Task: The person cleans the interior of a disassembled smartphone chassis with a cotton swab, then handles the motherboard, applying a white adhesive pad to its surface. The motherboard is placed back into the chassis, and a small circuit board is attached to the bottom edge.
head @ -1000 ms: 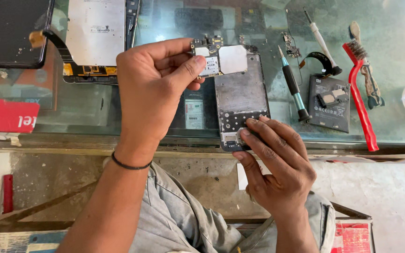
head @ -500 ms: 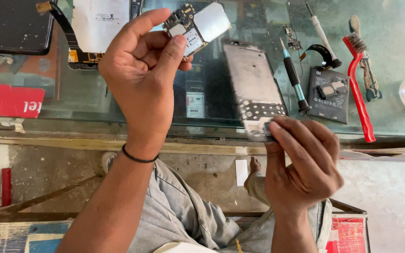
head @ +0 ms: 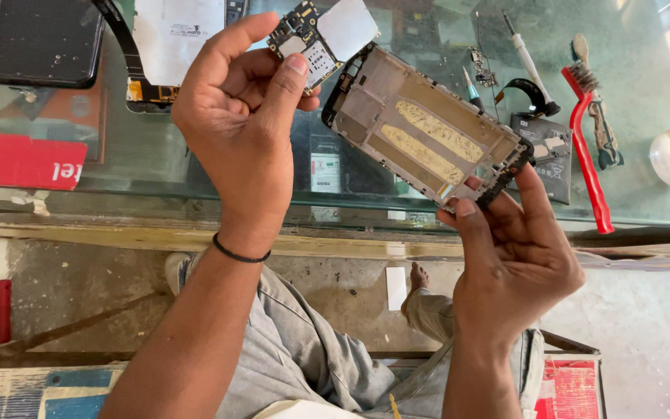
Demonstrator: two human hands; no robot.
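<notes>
Metal phone frame [head: 428, 132] now lifted off the glass in right hand's [head: 517, 264] closed grip; left hand [head: 238, 132] still pinches circuit board [head: 319, 39].

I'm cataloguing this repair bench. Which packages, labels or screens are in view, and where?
Red box: far left on the glass top, flat, white lettering.
Dark phone: top left, black rectangle, blank.
White label: under the glass, between the hands, small rectangle.
Red packet: bottom right, beside the right arm.
</notes>
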